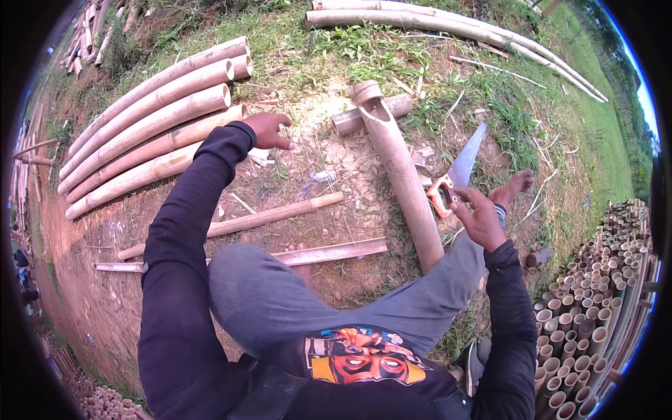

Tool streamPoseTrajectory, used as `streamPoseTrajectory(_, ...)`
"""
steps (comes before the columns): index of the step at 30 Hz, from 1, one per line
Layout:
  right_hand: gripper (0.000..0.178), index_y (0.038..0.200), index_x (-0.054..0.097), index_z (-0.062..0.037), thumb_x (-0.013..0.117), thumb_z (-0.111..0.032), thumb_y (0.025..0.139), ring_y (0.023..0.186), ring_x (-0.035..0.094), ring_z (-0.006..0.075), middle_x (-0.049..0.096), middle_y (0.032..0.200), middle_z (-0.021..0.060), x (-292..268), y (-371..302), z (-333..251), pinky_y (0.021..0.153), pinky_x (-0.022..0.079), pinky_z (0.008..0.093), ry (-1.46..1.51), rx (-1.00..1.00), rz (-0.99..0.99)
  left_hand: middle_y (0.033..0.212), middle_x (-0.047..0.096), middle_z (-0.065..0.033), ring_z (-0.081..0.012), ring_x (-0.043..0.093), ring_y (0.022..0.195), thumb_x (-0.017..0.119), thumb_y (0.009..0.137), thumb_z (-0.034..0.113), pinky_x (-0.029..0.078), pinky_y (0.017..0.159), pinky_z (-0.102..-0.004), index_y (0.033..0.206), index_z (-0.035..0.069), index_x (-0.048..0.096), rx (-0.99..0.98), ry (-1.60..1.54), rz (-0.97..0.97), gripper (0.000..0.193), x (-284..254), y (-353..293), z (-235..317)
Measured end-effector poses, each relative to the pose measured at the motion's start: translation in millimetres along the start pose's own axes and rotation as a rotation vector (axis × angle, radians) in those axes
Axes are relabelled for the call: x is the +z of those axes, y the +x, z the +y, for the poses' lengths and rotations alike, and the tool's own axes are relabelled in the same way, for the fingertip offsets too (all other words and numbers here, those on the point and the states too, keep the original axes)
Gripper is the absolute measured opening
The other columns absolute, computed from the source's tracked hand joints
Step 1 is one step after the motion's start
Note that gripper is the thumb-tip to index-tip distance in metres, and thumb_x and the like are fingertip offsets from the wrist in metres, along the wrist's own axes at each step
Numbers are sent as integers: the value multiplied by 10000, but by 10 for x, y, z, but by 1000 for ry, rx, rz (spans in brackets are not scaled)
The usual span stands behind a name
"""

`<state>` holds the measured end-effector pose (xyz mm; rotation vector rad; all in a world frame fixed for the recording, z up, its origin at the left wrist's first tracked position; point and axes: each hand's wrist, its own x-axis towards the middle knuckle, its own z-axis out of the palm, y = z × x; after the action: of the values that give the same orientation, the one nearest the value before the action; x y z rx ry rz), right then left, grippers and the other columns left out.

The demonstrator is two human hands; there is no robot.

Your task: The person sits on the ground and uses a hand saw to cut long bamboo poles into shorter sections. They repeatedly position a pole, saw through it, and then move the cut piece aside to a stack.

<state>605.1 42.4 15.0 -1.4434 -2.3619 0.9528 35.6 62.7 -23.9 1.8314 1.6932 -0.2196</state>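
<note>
Brown, grass-patched ground [77,241] fills the scene, where a person sits with grey-trousered legs [266,294] spread. At upper left, long, pale tan, round bamboo poles [189,108] lie side by side; at lower right, many cut, hollow bamboo tubes [581,336] are stacked, ends showing. Near the centre, a thick, tan bamboo pole [406,189] with an open notch near its far end lies across a short, grey-brown bamboo section [399,105], its near end beside the right leg. Just right of the thick pole is a handsaw with a silvery blade and orange handle [462,168], blade pointing away. The right hand [483,220] is at that handle, fingers partly curled; whether they grip it I cannot tell. The left hand [268,131], beside the long poles' ends, is loosely open, holding nothing.
</note>
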Motion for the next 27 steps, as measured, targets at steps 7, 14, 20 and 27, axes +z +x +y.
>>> streamPoseTrajectory(7,508,1374,666,49,694,-351,1062,1144,720,289,753,1261,197,228,3472,99,996,559,402,166,-25,-162,1566,523,-290,-455,514,1452,841,863,505,421,1225,-515,1629,78,406,-291,-54,166,979,259,1578,-831)
streamPoseTrajectory(14,598,1459,582,38,681,-398,1062,1098,698,227,713,1275,151,1063,4982,-299,958,557,370,814,216,-5,1790,99,-266,-477,98,1654,890,756,615,179,1292,-691,1741,162,91,-700,-293,333,1346,420,2186,-954)
streamPoseTrajectory(20,745,1518,489,88,708,-446,1047,1205,679,273,641,1397,230,1472,5556,-705,990,561,378,1035,316,-134,1785,-114,-293,-534,-64,1643,909,660,733,82,1198,-847,1735,138,-113,-956,-458,144,1598,167,2673,-1096)
streamPoseTrajectory(27,906,1646,300,46,731,-455,1026,1456,487,385,446,1609,280,1991,6867,-931,1220,413,477,1431,464,-93,1703,-254,-397,-658,-179,1561,980,588,717,136,1282,-717,1716,87,-147,-1005,-500,9,1714,139,2836,-1225)
